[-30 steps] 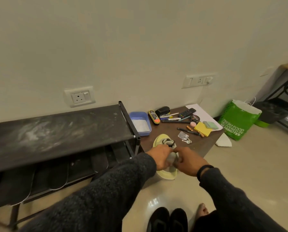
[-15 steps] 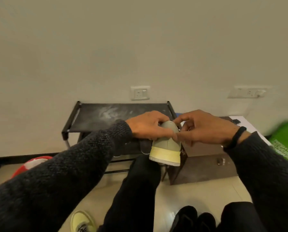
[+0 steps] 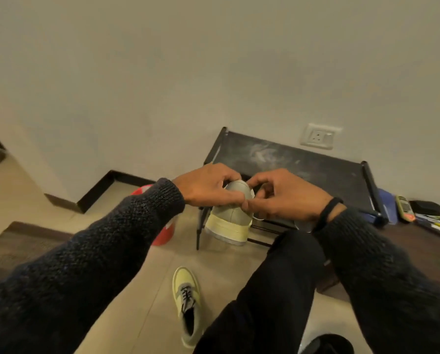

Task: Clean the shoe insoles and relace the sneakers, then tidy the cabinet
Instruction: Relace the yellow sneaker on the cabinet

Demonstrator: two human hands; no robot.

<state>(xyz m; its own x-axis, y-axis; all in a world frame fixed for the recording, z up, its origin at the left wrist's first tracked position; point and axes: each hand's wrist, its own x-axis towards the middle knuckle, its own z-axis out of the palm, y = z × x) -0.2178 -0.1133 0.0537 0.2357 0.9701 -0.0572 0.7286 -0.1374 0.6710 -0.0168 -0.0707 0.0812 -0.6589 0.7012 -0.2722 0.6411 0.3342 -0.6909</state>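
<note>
- Both hands meet at the raised sneaker, held in the air in front of the person, heel end toward the camera, above a bent knee in dark trousers.
- The left hand curls over the top of the heel from the left, fingers wrapped onto the grey upper.
- The right hand comes in from the right, thumb and forefinger pinched together at the collar; they seem to hold a thin lace, though it is too fine to see surely.
- The shoe's long axis runs away from the viewer, toe pointing toward the wall and hidden, pale yellow sole facing down and back. Any eyelets lie on the far side of both grips.
- The two hands sit equally near the shoe, one on each flank.
- Count: two sneakers. The second sneaker lies on the floor well below, toe away, dark laces in place.
- Behind stands one black shoe rack, its top dusty.
- One red tub sits beside the rack, partly behind the left sleeve.
- One wall socket is above.
</note>
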